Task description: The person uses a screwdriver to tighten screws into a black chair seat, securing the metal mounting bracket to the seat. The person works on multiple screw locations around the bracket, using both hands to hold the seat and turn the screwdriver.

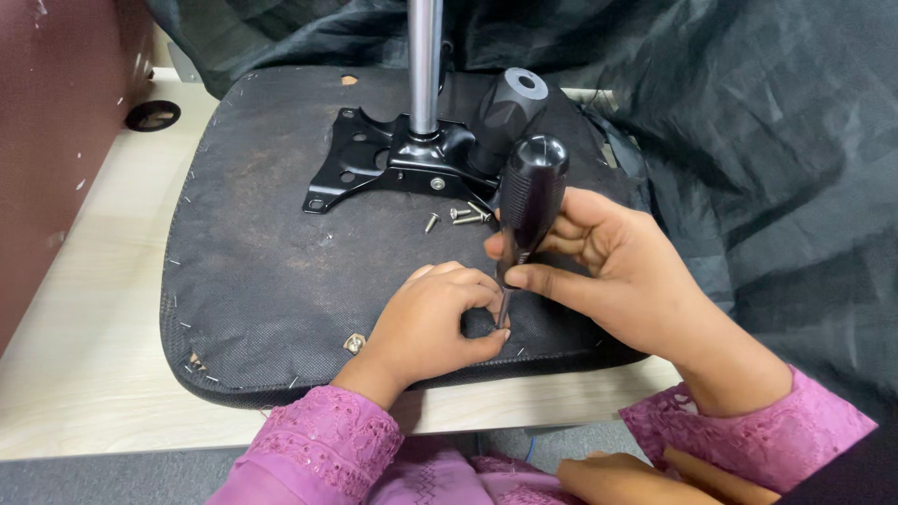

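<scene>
Screw-driving step in hand. Right hand (599, 257) is closed around the screwdriver (528, 201), held upright at the seat's (271, 271) 5 o'clock edge. Left hand (435, 323) pinches its tip. Spare screws (458, 217) lie at 12. Next move likely calls for steady downward pressure while turning.

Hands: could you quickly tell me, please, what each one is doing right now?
Left hand: closed, fingertips pinched around the screwdriver tip on the seat underside.
Right hand: closed on the screwdriver handle, holding it upright.

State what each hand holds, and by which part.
The right hand grips a screwdriver low on its black handle. The left hand pinches its fingers around the shaft near the tip.
</scene>
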